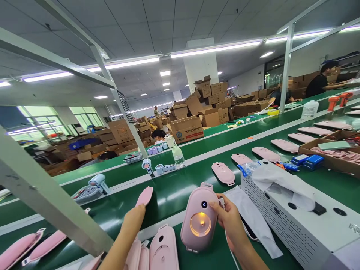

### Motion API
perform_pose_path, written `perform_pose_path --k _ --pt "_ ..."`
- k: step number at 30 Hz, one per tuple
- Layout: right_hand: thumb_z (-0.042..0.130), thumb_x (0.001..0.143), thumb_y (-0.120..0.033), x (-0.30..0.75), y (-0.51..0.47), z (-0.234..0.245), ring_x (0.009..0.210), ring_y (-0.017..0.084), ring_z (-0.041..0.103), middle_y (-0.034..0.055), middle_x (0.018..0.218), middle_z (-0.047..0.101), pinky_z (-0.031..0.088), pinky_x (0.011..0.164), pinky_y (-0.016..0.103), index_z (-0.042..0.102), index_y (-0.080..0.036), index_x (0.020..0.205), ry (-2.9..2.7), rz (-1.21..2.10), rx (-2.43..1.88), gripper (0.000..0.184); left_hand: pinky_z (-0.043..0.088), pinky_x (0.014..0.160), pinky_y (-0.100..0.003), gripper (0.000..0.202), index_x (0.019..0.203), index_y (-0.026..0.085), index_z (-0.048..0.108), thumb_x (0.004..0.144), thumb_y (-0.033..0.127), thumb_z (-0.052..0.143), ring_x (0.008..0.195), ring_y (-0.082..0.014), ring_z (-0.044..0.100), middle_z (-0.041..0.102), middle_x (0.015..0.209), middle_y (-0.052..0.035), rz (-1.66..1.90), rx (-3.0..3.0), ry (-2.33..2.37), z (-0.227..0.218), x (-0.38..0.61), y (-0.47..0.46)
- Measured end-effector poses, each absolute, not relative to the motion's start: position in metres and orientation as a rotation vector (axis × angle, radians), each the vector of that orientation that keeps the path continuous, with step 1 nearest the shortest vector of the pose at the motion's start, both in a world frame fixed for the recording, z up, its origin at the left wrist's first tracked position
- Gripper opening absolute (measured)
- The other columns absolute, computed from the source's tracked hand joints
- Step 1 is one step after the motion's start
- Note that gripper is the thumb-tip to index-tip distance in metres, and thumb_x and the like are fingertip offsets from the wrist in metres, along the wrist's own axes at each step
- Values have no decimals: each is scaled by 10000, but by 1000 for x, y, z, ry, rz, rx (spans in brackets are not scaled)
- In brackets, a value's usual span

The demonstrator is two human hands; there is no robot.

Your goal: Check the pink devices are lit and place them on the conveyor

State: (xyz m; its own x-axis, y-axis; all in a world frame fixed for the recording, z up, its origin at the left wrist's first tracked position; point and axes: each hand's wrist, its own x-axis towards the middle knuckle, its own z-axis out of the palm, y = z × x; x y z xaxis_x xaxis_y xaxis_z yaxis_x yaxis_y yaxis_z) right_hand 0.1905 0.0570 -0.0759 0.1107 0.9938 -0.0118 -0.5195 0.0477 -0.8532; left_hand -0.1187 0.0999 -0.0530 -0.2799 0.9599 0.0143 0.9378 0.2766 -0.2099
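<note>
My right hand [229, 221] holds a pink oval device [198, 219] upright above the green bench; a round amber light glows in its lower face and a small blue dot sits above it. The fingers pinch a small white plug at the device's upper right side. My left hand [135, 219] reaches forward to a pink oval cover [145, 195] that stands tilted on the belt; the fingers are hidden behind the wrist. More pink devices [164, 249] lie face up below my hands.
A green conveyor belt [174, 187] carries a row of pink devices [223, 173] to the right. A white perforated metal box [295, 225] with plastic bags on it stands at right. A grey frame post [47, 202] crosses at left. Cardboard boxes and other workers sit behind.
</note>
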Motion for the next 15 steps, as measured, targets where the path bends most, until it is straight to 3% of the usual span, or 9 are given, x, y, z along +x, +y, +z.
perform_pose_path --k 3,6,9,11,15 --pt "783 666 -404 199 69 -74 536 132 511 -31 631 591 319 427 214 674 -159 872 -763 1287 -840 338 492 890 -465 277 1112 122 603 962 240 402 937 -215 639 662 966 -86 -63 -1686 -2528 -12 -118 95" --pt "767 720 -382 208 92 -70 562 135 546 -15 709 621 378 441 220 658 -151 896 -818 1242 -874 310 457 910 -451 340 1051 154 610 936 400 405 983 -228 603 650 1017 -89 -654 -1690 -2618 29 -111 86" --pt "680 863 -326 213 121 -65 648 141 610 12 845 655 497 543 255 641 -140 960 -899 1215 -946 214 512 681 -309 378 983 195 503 848 538 419 808 -181 617 672 1054 -73 -1400 -1743 -2546 52 -93 61" --pt "618 927 -296 213 140 -63 746 161 646 34 958 661 551 638 308 630 -140 1032 -960 1204 -997 189 480 539 -229 463 950 224 449 768 650 450 681 -152 604 699 1013 -59 -1769 -1724 -2455 54 -74 33" --pt "603 941 -298 205 173 -65 921 221 653 69 1131 639 566 769 397 606 -153 1149 -1063 1179 -1087 254 538 701 -218 487 863 239 571 709 700 584 835 -192 668 736 945 -39 -1863 -1867 -2401 30 -37 -42"
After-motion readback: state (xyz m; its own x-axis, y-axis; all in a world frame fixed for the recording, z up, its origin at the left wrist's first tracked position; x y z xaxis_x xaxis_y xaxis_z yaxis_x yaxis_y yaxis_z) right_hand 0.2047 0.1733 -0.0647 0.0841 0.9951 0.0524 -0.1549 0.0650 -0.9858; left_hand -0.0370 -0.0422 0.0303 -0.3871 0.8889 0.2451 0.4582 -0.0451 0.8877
